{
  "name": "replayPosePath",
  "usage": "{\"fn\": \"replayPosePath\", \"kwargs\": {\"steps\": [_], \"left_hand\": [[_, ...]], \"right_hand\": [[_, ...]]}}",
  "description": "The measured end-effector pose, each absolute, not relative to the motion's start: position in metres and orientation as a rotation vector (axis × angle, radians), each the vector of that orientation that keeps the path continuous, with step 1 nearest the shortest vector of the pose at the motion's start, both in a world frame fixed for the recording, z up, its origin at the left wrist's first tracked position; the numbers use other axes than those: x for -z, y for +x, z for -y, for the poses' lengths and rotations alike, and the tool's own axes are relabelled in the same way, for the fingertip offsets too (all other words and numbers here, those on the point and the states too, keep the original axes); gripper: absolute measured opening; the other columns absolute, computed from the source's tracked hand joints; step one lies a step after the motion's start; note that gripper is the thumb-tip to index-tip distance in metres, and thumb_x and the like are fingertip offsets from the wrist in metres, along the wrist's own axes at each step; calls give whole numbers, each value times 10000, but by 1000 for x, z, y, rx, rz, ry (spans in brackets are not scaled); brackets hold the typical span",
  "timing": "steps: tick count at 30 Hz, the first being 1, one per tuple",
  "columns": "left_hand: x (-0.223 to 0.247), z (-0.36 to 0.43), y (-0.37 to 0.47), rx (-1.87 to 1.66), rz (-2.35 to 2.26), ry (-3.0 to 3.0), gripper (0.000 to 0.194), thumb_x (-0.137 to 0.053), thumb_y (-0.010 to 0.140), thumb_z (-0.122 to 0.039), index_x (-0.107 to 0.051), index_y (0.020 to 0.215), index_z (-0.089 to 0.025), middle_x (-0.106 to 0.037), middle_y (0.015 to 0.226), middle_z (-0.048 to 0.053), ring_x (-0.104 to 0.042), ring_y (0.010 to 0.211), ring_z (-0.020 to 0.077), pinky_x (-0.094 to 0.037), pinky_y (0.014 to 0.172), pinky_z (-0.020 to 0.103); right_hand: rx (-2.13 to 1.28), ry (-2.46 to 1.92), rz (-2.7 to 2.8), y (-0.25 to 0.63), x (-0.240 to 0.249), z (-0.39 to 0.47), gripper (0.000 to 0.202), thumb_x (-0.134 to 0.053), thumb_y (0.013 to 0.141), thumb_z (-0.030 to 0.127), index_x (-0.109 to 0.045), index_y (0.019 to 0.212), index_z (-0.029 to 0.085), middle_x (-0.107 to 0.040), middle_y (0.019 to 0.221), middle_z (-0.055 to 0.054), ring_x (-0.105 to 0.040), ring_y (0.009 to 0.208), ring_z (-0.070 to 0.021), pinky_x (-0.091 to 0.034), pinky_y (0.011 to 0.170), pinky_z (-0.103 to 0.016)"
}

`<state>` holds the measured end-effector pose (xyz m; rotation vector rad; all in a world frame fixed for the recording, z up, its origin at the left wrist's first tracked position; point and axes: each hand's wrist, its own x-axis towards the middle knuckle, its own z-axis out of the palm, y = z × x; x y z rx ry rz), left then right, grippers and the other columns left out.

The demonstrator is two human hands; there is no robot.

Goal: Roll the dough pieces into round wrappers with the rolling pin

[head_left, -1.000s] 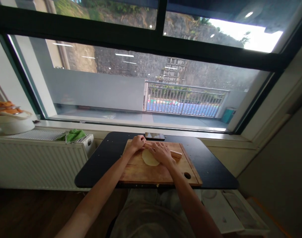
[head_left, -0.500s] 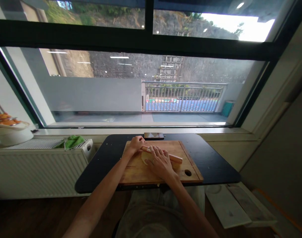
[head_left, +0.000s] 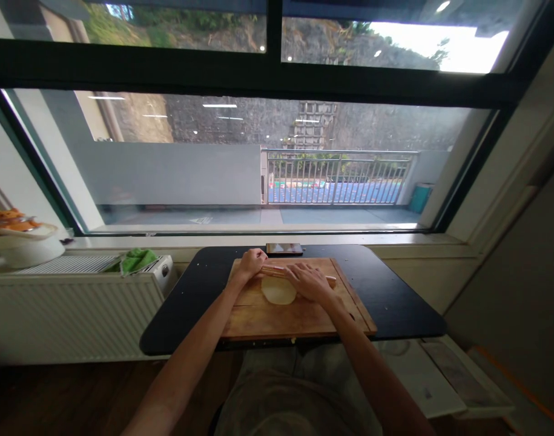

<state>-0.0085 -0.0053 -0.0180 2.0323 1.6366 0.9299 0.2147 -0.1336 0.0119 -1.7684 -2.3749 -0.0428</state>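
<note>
Cutting board (head_left: 258, 321): wood, visible grain, smooth, slight sheen. Rolling pin (head_left: 333, 281): looks like wood, smooth. Dough (head_left: 279, 290): smooth, matt. Table (head_left: 395, 303): dark, smooth, soft sheen. Phone (head_left: 284, 249): glossy screen. Cloth (head_left: 137, 260): soft fabric, creased, matt. Radiator (head_left: 68, 315): ribbed, painted-metal look. Railing (head_left: 340, 178) outside: shiny metal. Cliff (head_left: 240, 124): rough stone. Window sill (head_left: 385, 238): smooth, faint gloss.

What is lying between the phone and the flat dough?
In the head view, between the phone and the dough lie the rolling pin, with the right hand on it, and the far part of the board.
</note>
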Motion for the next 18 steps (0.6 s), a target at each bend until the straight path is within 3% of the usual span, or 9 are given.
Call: {"fn": "replayPosePath", "kwargs": {"steps": [5,12,18], "left_hand": [[16,7,-9,-920,-1635,2037,262,-597,972,-208,-849,905,-184,-852,991,95,-762,904,199,-504,802,255],[13,10,-10,-895,-1650,2050,280,-576,973,-207,-838,875,-194,-848,963,90,-754,876,200,-470,739,260],[9,15,-10,-890,-1667,2047,261,-594,952,-224,-832,850,-192,-839,924,89,-737,843,204,-461,732,268]], "right_hand": [[236,-1876,2325,241,-15,127,422,-394,1157,304,-645,1497,314,-699,1495,-111,-610,1336,-283,-439,1109,-419],[165,-1952,2269,265,-15,114,372,-413,1155,333,-762,1262,266,-738,1362,-112,-628,1260,-275,-415,1089,-393],[39,-1919,2010,278,-6,106,378,-459,1123,308,-827,1114,222,-781,1260,-102,-663,1139,-217,-409,1041,-297]]}}
